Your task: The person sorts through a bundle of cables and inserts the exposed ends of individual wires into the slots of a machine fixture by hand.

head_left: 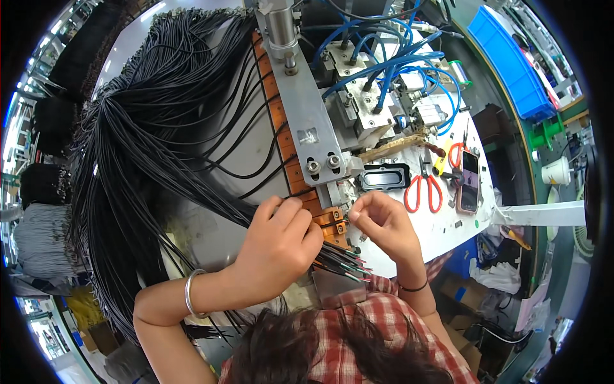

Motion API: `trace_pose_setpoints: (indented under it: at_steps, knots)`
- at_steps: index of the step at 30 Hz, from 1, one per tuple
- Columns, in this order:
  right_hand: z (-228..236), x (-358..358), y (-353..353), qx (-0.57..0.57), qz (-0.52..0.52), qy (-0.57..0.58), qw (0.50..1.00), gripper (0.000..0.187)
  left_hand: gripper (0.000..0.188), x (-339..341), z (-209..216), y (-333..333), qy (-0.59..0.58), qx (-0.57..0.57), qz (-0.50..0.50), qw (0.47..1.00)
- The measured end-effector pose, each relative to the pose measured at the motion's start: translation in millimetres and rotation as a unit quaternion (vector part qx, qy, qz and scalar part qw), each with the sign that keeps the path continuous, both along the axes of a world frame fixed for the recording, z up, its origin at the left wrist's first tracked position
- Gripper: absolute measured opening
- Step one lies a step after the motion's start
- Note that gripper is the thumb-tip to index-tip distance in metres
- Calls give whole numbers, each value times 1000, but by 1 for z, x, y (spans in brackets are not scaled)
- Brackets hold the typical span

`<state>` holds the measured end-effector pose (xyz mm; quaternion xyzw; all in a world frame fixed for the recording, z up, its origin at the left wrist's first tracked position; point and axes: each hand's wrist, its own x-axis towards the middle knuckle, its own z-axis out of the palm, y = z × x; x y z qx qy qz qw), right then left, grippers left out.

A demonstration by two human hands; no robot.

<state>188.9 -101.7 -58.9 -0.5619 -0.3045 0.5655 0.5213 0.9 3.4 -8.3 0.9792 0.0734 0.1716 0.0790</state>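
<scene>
My left hand point(275, 240) is closed over a black cable at the near end of an orange slotted strip point(279, 121), its fingertips bent down and partly hidden. Just right of the strip's orange end block point(330, 221), my right hand point(389, 229) has thumb and forefinger drawn together in a pinch. Whatever is between those fingertips is too small to make out. Stripped cable ends point(345, 262) with red, green and white inner wires stick out below the end block. From the left, a large bundle of black cables point(173, 160) runs under my left hand.
A steel press arm point(307, 121) extends over the strip, beside a metal machine block point(368, 96) with blue air hoses point(396, 70). To the right lie a black-rimmed tray point(382, 177), red-handled scissors point(423, 192) and a phone point(469, 182). A blue bin point(511, 64) stands farther off.
</scene>
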Motion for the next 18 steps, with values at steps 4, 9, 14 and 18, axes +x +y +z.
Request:
trace_pose_setpoints:
  at_steps: [4, 9, 14, 18]
  knots:
    - [3, -5, -7, 69, -53, -34, 996, 10, 15, 0, 8, 0, -11, 3, 12, 1000]
    - [3, -7, -6, 138, -41, -40, 989, 12, 17, -3, 12, 2, -2, -32, 4, 999]
    - [16, -9, -8, 142, -69, -29, 987, 9, 15, -3, 16, 1, 41, -47, 22, 998]
    - [10, -11, -6, 103, -110, 2, 989, 7, 11, 0, 4, 0, -27, -56, 2, 998]
